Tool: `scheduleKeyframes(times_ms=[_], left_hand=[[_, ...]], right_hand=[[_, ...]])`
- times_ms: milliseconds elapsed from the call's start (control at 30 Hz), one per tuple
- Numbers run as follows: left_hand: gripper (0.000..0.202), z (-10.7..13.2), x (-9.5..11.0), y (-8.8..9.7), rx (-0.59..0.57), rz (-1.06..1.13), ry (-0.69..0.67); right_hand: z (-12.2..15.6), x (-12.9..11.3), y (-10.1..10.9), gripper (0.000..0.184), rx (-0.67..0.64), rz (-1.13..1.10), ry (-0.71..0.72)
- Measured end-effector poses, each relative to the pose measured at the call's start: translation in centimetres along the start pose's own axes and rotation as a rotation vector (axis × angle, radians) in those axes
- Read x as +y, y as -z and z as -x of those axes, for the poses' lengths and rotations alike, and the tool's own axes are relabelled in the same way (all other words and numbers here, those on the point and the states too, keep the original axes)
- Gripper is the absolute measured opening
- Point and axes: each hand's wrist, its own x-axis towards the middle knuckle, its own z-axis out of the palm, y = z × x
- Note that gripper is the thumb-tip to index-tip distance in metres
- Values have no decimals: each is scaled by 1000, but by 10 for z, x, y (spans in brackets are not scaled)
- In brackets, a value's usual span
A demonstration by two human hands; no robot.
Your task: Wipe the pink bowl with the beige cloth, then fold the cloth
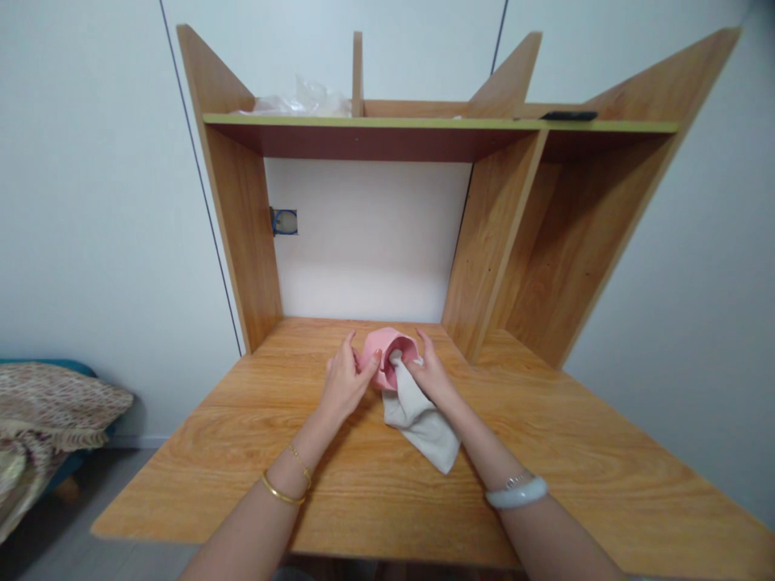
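Observation:
A pink cup [383, 349] is tilted on its side over the middle of the wooden desk [545, 452], its mouth turned toward me. My left hand [346, 379] grips the cup's left wall, fingers curled round the rim. My right hand [431, 373] pinches a pale grey cloth [421, 420] and pushes one end of it into the cup's mouth. The remainder of the cloth trails down onto the desk between my forearms.
A wooden hutch with a shelf [424, 123] stands at the desk's back; crumpled clear plastic [299, 101] and a dark flat object [569, 115] lie on top. A blue wall socket [284, 221] shows behind. A patterned blanket [48, 411] lies at far left.

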Motion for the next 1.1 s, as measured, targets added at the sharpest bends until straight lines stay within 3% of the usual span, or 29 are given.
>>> scheduleKeyframes(times_ms=[100, 233, 433, 733, 900, 1100], left_hand=[[67, 3, 0, -8, -13, 53, -19], [69, 9, 0, -16, -128, 196, -42], [64, 9, -1, -19, -122, 309, 31], [67, 8, 10, -2, -134, -112, 39], [60, 9, 17, 3, -173, -317, 5], [52, 9, 18, 3, -170, -405, 18]], right_hand=[[-3, 7, 0, 68, 78, -6, -28], [-5, 13, -1, 67, 128, 9, -19], [-6, 18, -8, 71, 49, -22, -66], [-2, 8, -6, 96, -48, 56, -9], [3, -6, 6, 91, -79, 212, -37], [4, -11, 11, 84, -69, 391, 24]])
